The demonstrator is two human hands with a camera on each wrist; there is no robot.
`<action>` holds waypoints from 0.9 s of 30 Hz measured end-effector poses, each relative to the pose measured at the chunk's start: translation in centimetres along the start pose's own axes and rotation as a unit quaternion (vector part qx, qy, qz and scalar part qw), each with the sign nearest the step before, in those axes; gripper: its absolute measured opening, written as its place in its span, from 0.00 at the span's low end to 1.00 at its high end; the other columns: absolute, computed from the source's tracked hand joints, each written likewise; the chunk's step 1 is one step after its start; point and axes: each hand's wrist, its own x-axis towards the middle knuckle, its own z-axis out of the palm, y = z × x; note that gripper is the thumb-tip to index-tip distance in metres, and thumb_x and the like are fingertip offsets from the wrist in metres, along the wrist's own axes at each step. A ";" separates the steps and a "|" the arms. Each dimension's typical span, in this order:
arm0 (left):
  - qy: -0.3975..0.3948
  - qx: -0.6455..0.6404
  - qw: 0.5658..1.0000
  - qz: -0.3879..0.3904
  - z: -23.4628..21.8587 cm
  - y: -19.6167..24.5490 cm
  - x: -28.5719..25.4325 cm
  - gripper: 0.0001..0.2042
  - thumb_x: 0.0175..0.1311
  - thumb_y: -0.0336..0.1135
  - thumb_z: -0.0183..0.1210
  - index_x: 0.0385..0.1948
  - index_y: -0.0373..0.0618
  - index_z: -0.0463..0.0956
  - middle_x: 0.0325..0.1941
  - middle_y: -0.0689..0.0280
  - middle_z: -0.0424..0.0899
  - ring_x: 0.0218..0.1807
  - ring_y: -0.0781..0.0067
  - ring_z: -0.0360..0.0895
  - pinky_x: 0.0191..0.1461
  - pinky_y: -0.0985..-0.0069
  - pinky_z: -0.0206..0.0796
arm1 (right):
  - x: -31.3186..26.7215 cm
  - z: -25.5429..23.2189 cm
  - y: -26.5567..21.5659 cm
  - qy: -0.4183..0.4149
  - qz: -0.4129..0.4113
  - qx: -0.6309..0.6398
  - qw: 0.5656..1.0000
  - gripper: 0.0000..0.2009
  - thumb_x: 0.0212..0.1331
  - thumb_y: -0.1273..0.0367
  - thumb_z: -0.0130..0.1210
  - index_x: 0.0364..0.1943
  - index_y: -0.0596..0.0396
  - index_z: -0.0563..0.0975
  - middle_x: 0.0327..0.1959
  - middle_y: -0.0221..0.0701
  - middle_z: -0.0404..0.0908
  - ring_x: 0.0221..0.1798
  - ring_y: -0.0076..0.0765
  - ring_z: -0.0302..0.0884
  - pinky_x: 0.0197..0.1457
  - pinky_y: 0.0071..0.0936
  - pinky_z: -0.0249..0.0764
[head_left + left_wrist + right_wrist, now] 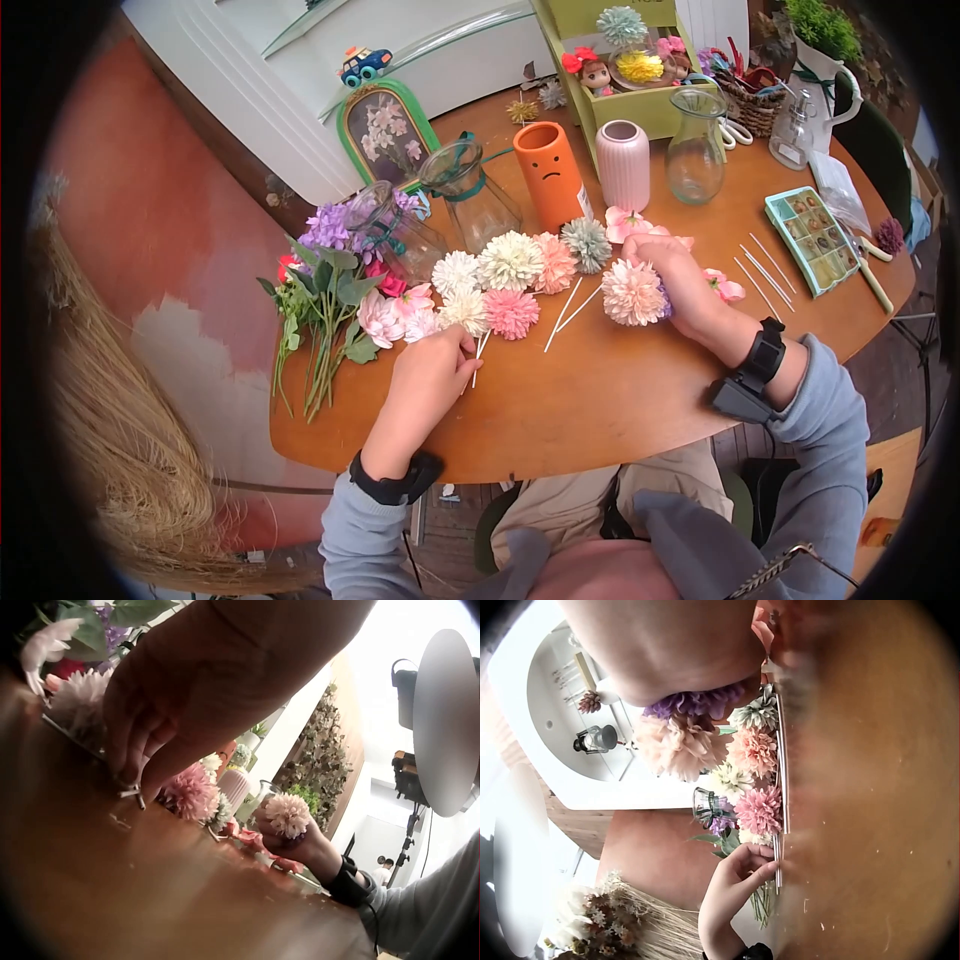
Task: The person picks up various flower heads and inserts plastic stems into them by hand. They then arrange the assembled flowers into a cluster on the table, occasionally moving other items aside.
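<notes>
My left hand pinches thin white stems just below a cream pompom flower at the table's middle. In the left wrist view the stem ends poke out between thumb and fingers. My right hand grips an artificial peach pompom flower, its head facing left, with a purple flower bunched against it. Their stems are hidden by the hand. Between the hands lie a pink pompom flower, a salmon one, a grey-green one and white ones.
Behind the flowers stand glass vases, an orange vase, a pink ribbed vase and a glass carafe. Leafy stems lie left. Loose white sticks and a compartment box lie right.
</notes>
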 end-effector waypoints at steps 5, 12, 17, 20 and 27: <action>0.040 0.069 0.996 0.028 0.5 -0.4 0.4 0.03 0.48 0.28 0.59 0.24 0.42 0.75 0.22 0.60 0.79 0.27 0.60 0.78 0.32 0.66 0.68 | 0.0 -0.1 0.0 -0.014 0.010 0.001 1.000 0.09 0.56 0.72 0.42 0.21 0.53 0.72 0.21 0.24 0.73 0.24 0.17 0.68 0.27 0.16 0.64; -0.035 0.126 0.990 0.044 -0.7 -0.4 -0.9 0.02 0.44 0.27 0.59 0.21 0.43 0.76 0.20 0.62 0.79 0.27 0.60 0.78 0.31 0.67 0.68 | -0.3 0.2 0.0 -0.062 0.064 -0.027 0.996 0.09 0.56 0.72 0.43 0.21 0.54 0.72 0.21 0.24 0.73 0.25 0.17 0.69 0.29 0.17 0.65; 0.053 0.144 0.987 0.045 -0.7 -1.6 -2.0 0.03 0.46 0.27 0.59 0.23 0.43 0.74 0.25 0.60 0.78 0.31 0.57 0.77 0.34 0.64 0.68 | -0.2 0.3 0.7 -0.104 -0.072 -0.280 0.952 0.09 0.55 0.71 0.43 0.23 0.58 0.73 0.21 0.26 0.73 0.27 0.22 0.71 0.30 0.24 0.66; 0.085 0.144 0.985 0.052 -0.8 -2.3 -2.1 0.04 0.47 0.26 0.58 0.24 0.42 0.72 0.27 0.59 0.75 0.33 0.56 0.76 0.34 0.64 0.68 | -1.3 1.5 0.1 -0.217 -0.251 -0.436 0.837 0.05 0.48 0.72 0.46 0.22 0.58 0.73 0.20 0.34 0.72 0.24 0.37 0.72 0.30 0.34 0.69; 0.077 0.111 0.989 0.063 -0.1 -3.4 -0.7 0.06 0.46 0.23 0.57 0.26 0.41 0.70 0.26 0.56 0.76 0.30 0.52 0.75 0.34 0.62 0.68 | -5.7 5.5 -1.5 -0.280 -0.462 -0.660 0.522 0.09 0.45 0.67 0.53 0.18 0.53 0.66 0.18 0.26 0.61 0.20 0.24 0.67 0.18 0.24 0.64</action>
